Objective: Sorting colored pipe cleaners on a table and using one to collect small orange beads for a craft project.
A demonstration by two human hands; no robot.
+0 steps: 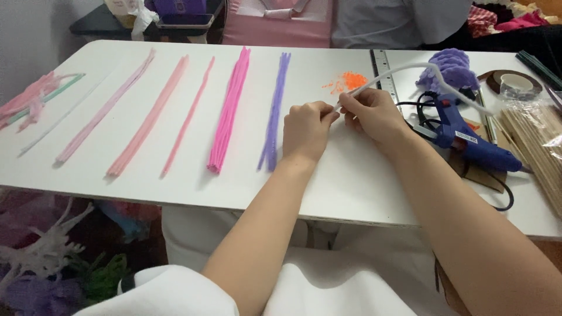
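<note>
My left hand (306, 127) and my right hand (372, 112) meet over the white table (175, 181), both pinching one end of a white pipe cleaner (410, 69). It arcs up and to the right, over the blue glue gun (468, 137). Just left of my left hand lies a bundle of purple pipe cleaners (275, 111). A small heap of orange bits (349, 82) sits beyond my hands.
Bundles of hot pink (229, 111), light pink (149, 117) and pale pink pipe cleaners (105, 108) lie in rows on the left. A metal ruler (381, 64), purple fluffy pile (451, 69), tape roll (515, 85) and wooden sticks (535, 146) crowd the right. A person sits across the table.
</note>
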